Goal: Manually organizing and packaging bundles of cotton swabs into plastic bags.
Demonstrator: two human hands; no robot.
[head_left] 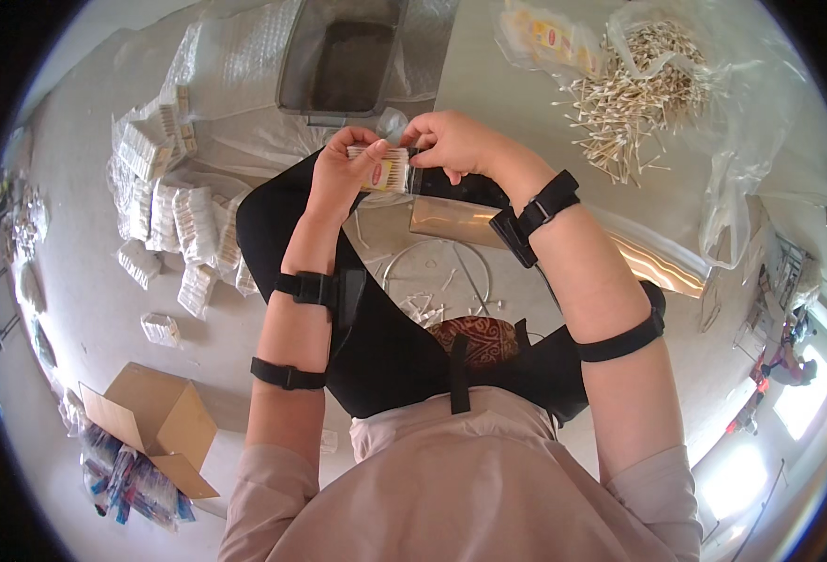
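Packet of cotton swabs (394,174): between both hands, near the counter (516,122).
Left hand (346,161): clamped on the packet's left end.
Right hand (453,146): fingertips pinching its right end.
Loose swabs (643,89): heaped on the counter.

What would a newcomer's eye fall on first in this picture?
Probably the big loose heap of cotton swabs on the table at upper right. Next, at upper centre, the left hand holds a small swab pack, with the right hand at its right end. White packs also pile up at left.
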